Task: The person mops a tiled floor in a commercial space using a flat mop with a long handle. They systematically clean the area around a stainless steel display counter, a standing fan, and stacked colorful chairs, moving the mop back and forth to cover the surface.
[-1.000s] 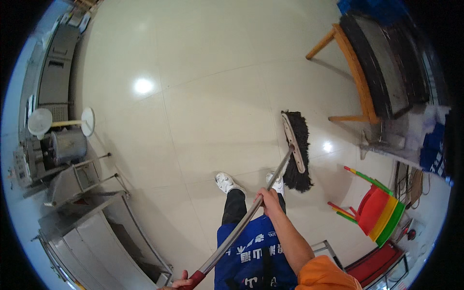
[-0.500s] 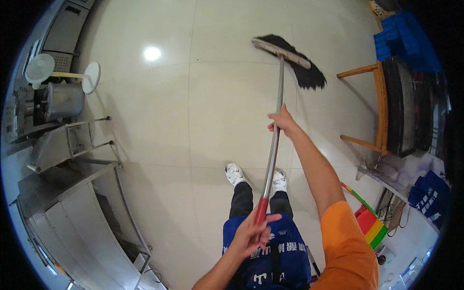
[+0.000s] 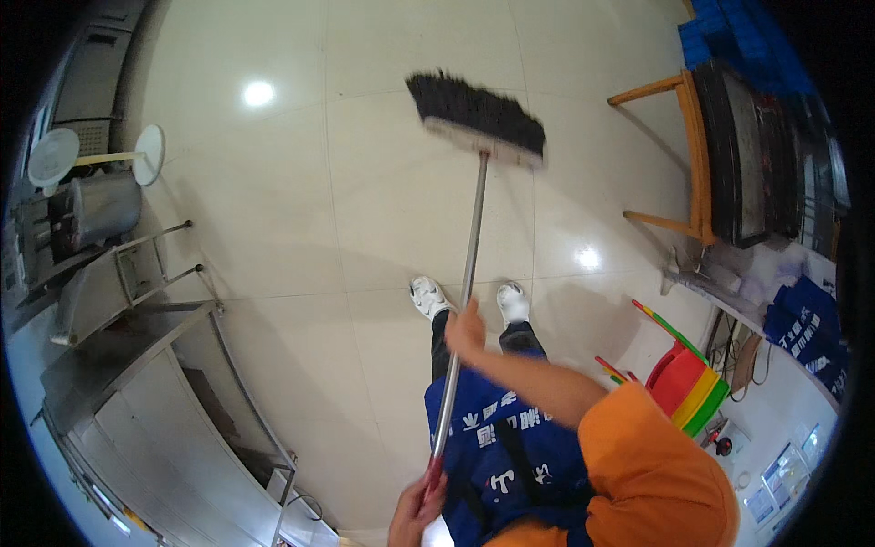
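A broom with black bristles, a long metal handle and a red grip slants up from my lap to the floor ahead. Its bristles are blurred and fan away from me over the tiles; whether they touch is hard to make out. My right hand is wrapped around the middle of the metal handle, its arm bent across my body. Lower down, my left hand closes around the red grip. A blue apron with white print lies behind the handle. My white shoes stand apart on the floor.
On the left stand a metal cabinet, a metal-legged rack, a steel pot and a white stool. To the right are a wooden-legged stand, blue crates and a colourful child's chair.
The broom head has swung left and come nearer, its bristles now fanning away from me. My right hand has drawn back toward my body. My left hand moved lower, and its spread fingers closed.
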Demonstrator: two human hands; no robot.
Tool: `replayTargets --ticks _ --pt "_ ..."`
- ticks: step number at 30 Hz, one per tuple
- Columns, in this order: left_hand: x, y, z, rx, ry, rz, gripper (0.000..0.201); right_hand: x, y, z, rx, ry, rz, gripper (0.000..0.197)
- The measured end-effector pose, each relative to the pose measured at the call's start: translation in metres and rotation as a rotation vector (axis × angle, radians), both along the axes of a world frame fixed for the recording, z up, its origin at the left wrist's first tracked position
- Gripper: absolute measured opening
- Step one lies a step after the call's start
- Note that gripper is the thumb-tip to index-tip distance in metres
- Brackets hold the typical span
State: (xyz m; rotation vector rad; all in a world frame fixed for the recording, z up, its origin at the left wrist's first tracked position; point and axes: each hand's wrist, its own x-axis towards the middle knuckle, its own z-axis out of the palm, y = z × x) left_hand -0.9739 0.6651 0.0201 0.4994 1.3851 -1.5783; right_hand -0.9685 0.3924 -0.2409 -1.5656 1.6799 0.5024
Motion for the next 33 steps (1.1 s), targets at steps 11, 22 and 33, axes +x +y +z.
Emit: replayTargets --ticks 11,22,33 --pt "-0.107 0.157 0.157 0.376 -0.27 -0.444 0.036 -0.122 0.144 0.083 0.854 -0.29 -0.605 0.039" --pt "-0.11 -0.127 0.036 -0.08 -0.13 0.112 0.027 -0.086 -0.113 -0.038 0.447 -0.37 -0.01 0.053" --pt "0.032 -0.167 -0.207 -0.548 -0.321 0.523 0.011 0.141 -0.14 -0.071 0.007 -0.455 0.008 0.066"
